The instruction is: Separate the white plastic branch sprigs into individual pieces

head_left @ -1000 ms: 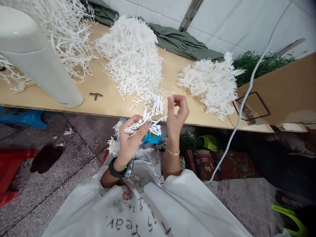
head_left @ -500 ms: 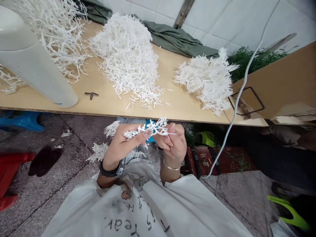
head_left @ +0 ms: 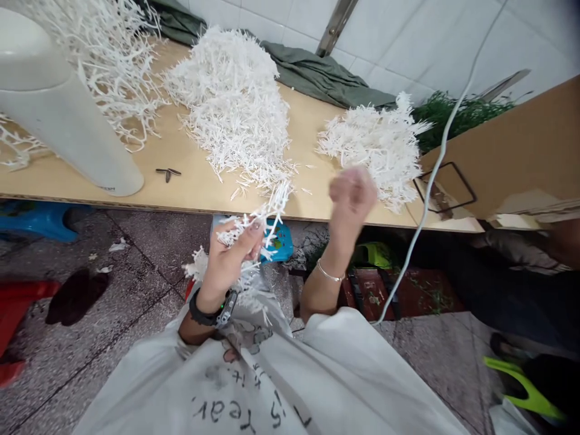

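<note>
My left hand [head_left: 229, 263] is closed round a white branched plastic sprig [head_left: 275, 208], whose twigs stick out past the fingertips towards the table edge. My right hand [head_left: 352, 196] is apart from it, raised over the table's front edge and smeared by motion; its fingers look curled, but what they hold, if anything, cannot be made out. Just beyond it lies a small heap of white sprigs [head_left: 371, 142]. A bigger heap of short white pieces [head_left: 235, 103] is at the middle of the table. More white sprigs [head_left: 249, 290] lie below my left hand, over my lap.
Long tangled white stems [head_left: 113, 66] lie at the left behind a pale bottle [head_left: 86, 133]. Dark seeds [head_left: 168, 174] rest on the cardboard tabletop [head_left: 194, 190]. A white cable [head_left: 430, 187] hangs at the right, before a cardboard box [head_left: 521, 151]. A blue stool [head_left: 280, 241] stands below.
My right hand has left the sprig and moved right and up towards the small heap. My left hand still holds the sprig, which now points more towards the table.
</note>
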A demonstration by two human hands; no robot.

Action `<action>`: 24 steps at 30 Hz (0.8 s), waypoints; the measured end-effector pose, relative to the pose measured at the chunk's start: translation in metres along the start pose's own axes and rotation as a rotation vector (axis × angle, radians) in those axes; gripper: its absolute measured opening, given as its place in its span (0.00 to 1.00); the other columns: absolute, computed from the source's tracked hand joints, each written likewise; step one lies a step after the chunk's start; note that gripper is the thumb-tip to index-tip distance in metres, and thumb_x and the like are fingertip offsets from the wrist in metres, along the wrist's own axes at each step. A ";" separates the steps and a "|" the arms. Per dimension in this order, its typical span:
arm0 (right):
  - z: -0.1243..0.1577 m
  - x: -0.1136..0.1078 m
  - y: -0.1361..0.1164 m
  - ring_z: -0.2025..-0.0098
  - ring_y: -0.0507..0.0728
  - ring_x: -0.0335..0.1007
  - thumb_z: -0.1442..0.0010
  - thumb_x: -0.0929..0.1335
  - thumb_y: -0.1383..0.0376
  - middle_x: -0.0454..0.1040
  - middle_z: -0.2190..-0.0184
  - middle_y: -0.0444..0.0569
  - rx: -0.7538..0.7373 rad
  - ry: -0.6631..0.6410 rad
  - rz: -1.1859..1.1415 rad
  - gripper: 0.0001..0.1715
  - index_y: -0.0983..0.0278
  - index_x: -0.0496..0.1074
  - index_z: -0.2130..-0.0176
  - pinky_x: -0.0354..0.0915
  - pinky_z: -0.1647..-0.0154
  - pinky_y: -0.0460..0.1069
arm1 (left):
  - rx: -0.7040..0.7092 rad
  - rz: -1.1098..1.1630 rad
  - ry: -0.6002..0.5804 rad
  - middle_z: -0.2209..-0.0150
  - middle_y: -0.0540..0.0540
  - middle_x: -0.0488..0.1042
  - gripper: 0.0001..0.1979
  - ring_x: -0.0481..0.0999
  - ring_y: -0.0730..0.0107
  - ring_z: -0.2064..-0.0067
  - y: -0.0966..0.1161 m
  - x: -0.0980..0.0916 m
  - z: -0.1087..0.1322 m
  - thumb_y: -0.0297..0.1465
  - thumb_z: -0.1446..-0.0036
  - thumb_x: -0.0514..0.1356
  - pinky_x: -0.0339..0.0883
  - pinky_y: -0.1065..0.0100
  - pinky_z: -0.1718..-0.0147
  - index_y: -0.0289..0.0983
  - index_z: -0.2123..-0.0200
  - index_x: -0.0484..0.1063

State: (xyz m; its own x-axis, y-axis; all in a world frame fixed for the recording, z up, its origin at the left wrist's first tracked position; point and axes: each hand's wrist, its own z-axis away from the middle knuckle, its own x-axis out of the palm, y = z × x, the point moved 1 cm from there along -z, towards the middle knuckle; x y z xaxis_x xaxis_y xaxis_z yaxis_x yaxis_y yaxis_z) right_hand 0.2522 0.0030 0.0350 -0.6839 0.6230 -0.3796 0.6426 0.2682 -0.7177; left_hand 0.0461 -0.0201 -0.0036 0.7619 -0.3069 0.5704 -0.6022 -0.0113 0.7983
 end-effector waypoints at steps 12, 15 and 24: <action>0.053 0.040 -0.035 0.71 0.50 0.64 0.34 0.59 0.54 0.71 0.71 0.45 -0.122 -0.039 -0.171 0.18 0.62 0.70 0.64 0.61 0.66 0.49 | 0.174 -0.174 0.323 0.78 0.51 0.71 0.14 0.69 0.80 0.80 0.000 -0.001 -0.017 0.40 0.46 0.64 0.60 0.78 0.85 0.36 0.76 0.74; 0.069 0.044 -0.039 0.70 0.51 0.63 0.34 0.58 0.53 0.71 0.69 0.46 -0.234 -0.151 -0.207 0.19 0.62 0.69 0.61 0.61 0.65 0.50 | 0.165 -0.168 0.356 0.75 0.51 0.73 0.14 0.67 0.82 0.80 -0.007 -0.002 -0.022 0.40 0.46 0.64 0.56 0.78 0.85 0.36 0.75 0.74; 0.073 0.052 -0.043 0.77 0.47 0.55 0.34 0.60 0.61 0.64 0.78 0.41 -0.068 -0.459 -0.222 0.17 0.64 0.64 0.72 0.55 0.72 0.45 | 0.130 -0.478 0.136 0.79 0.51 0.71 0.12 0.66 0.79 0.79 -0.004 -0.007 -0.021 0.39 0.43 0.62 0.61 0.76 0.80 0.36 0.69 0.79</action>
State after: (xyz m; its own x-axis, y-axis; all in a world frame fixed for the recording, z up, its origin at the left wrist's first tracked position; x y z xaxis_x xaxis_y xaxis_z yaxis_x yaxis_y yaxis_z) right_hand 0.1637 -0.0301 0.0037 -0.8777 0.1634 -0.4505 0.4755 0.4137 -0.7764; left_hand 0.0483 0.0019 -0.0071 0.9782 -0.1124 0.1744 -0.1971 -0.2408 0.9503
